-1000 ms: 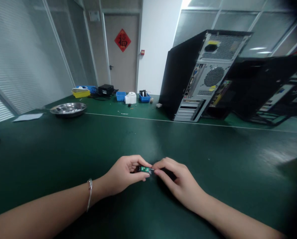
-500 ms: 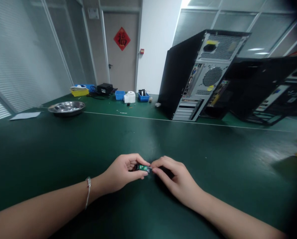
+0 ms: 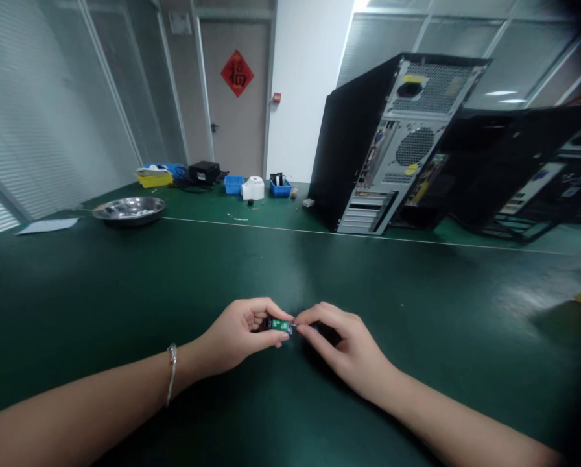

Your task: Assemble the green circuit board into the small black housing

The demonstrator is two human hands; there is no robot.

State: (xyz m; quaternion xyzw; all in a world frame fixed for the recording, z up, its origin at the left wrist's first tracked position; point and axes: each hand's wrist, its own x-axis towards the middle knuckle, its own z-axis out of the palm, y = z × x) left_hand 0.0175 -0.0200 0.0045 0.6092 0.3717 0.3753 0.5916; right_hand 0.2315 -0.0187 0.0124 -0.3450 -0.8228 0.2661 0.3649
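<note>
My left hand (image 3: 246, 332) is closed on a small black part with a green circuit board (image 3: 279, 325), held between thumb and fingers just above the table. At the board's right end, my right hand (image 3: 342, 340) pinches a thin, light-coloured piece (image 3: 294, 325) between thumb and forefinger. That piece is too small to name, and the fingertips cover most of it. Its left end meets or nearly meets the board; I cannot tell whether it is attached.
The green table (image 3: 198, 266) stretches ahead. Beyond its pale line stand a computer tower (image 3: 358, 149) and a second open case (image 3: 509, 168) at right. A metal bowl (image 3: 130, 219), a white sheet (image 3: 48, 226), a yellow tray (image 3: 154, 179) and a blue bin (image 3: 281, 190) lie further off.
The hands and the board keep nearly the same pose. The whole view has shifted very slightly.
</note>
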